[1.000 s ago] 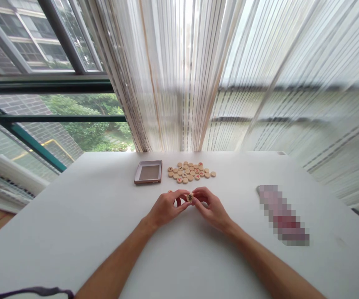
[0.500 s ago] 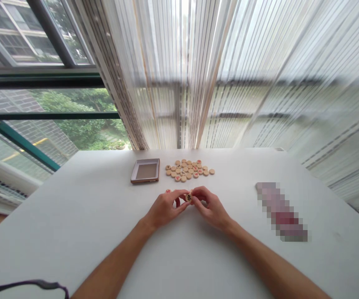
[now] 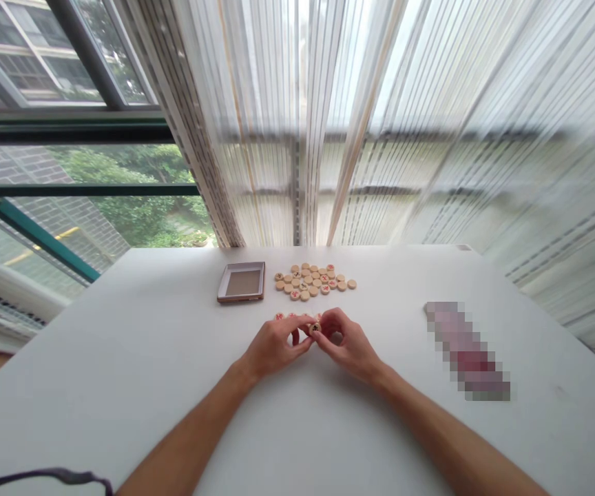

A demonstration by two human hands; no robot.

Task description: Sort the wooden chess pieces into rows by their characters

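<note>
Between my two hands is a round wooden xiangqi piece (image 3: 315, 328) with a black character, its marked face tilted toward me. My left hand (image 3: 275, 344) pinches it from the left between thumb and fingers. From the right, the thumb and fingers of my right hand (image 3: 346, 344) close on the same piece. Just behind my fingers, a short row of red-marked xiangqi pieces (image 3: 279, 317) shows on the table, partly hidden by both hands. Farther back lies a loose cluster of xiangqi pieces (image 3: 308, 280), some with red or black characters up, several with plain faces.
A shallow open box (image 3: 241, 282) sits left of the cluster on the white table (image 3: 137, 358). To the right lies a long blurred-out object (image 3: 467, 351). String curtains (image 3: 297, 124) and a window stand behind the table's far edge. A dark strap (image 3: 44, 474) shows at lower left.
The black-marked piece has shifted slightly right and tilted back. More of the red-marked row shows behind my fingers. My right hand's fingers have curled a little; my left hand barely moved.
</note>
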